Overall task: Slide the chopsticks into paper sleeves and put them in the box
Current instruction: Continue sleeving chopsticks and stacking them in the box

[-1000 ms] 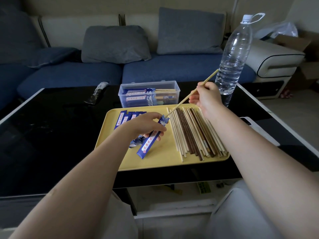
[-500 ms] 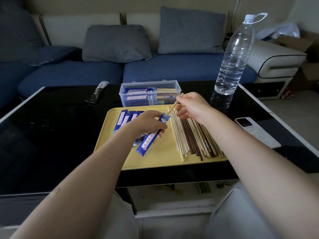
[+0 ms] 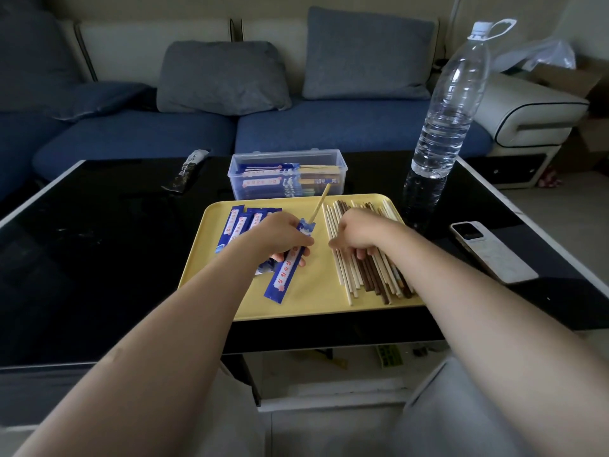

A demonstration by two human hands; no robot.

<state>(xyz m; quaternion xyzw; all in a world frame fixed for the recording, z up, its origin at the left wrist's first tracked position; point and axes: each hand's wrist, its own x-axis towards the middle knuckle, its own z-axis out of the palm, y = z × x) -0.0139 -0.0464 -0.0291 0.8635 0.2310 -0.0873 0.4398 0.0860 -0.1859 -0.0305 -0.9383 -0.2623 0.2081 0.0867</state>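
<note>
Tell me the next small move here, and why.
Probably: the right hand picks a second chopstick from the loose chopsticks it rests on. The left hand holds a blue paper sleeve on the yellow tray, and only one chopstick sticks out of its mouth. The clear plastic box appears to hold finished sleeves, so boxing likely follows.

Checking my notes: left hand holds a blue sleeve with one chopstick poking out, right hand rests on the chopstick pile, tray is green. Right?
Not quite: the tray is yellow, as the head view shows. The rest stands.
</note>
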